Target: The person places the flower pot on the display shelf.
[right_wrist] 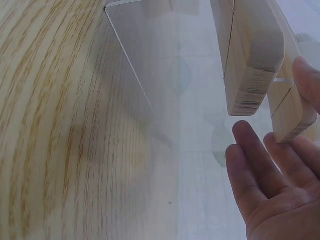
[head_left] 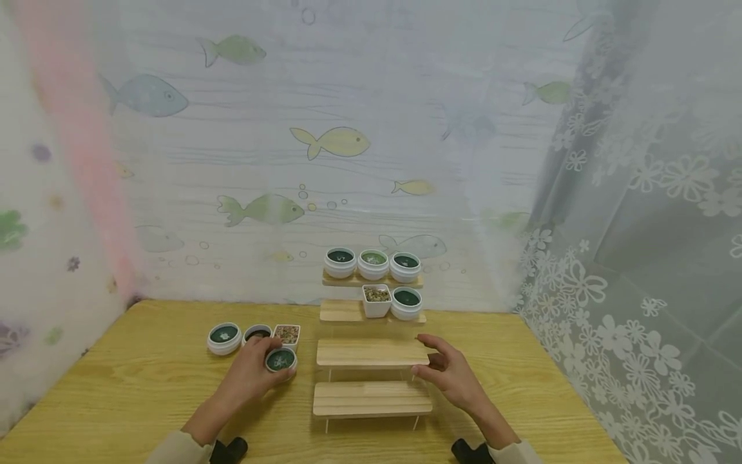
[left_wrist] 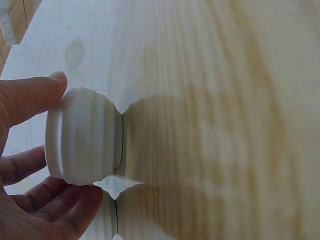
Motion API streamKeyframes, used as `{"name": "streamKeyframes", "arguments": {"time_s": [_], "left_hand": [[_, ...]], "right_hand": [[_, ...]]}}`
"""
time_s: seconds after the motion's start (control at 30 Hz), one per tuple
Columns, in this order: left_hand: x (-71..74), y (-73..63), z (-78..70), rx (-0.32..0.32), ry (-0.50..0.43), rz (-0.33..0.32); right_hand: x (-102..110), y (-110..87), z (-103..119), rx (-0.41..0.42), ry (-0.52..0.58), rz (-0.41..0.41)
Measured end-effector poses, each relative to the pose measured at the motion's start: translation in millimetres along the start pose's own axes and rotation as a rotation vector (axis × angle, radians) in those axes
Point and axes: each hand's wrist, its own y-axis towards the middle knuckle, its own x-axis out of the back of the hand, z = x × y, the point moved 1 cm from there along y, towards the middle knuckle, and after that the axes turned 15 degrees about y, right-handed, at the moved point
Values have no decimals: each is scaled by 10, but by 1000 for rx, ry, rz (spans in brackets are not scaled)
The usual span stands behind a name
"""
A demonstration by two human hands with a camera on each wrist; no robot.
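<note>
My left hand [head_left: 252,370] holds a round white pot [head_left: 281,362] with dark green contents, thumb and fingers on opposite sides of it. In the left wrist view the pot [left_wrist: 82,135] stands with its base at the wood-grain tabletop, and another white pot shows below it. My right hand [head_left: 449,374] pinches the right end of a wooden shelf plank [head_left: 371,353] on a tiered display stand, thumb at the front edge, index finger at the back. In the right wrist view the thumb and fingers [right_wrist: 250,175] lie around the plank's end [right_wrist: 295,112].
Left of the stand are two round pots [head_left: 224,338] and a square dish [head_left: 286,334] of mixed bits. Three round pots [head_left: 372,264] occupy the top tier. On the second tier sit a square dish [head_left: 377,300] and a round pot [head_left: 407,303]. A fish-print curtain [head_left: 348,96] hangs behind.
</note>
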Motion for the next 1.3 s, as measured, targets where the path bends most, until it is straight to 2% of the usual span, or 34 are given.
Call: {"name": "streamKeyframes", "arguments": {"time_s": [0.47, 0.83, 1.3], "left_hand": [[-15, 1, 19, 18, -13, 21], [-22, 1, 33, 11, -17, -3], [5, -1, -2, 19, -23, 6]], "right_hand": [[-3, -11, 10, 4, 8, 0], [-1, -11, 15, 10, 21, 14], [-7, -2, 9, -15, 25, 4]]}}
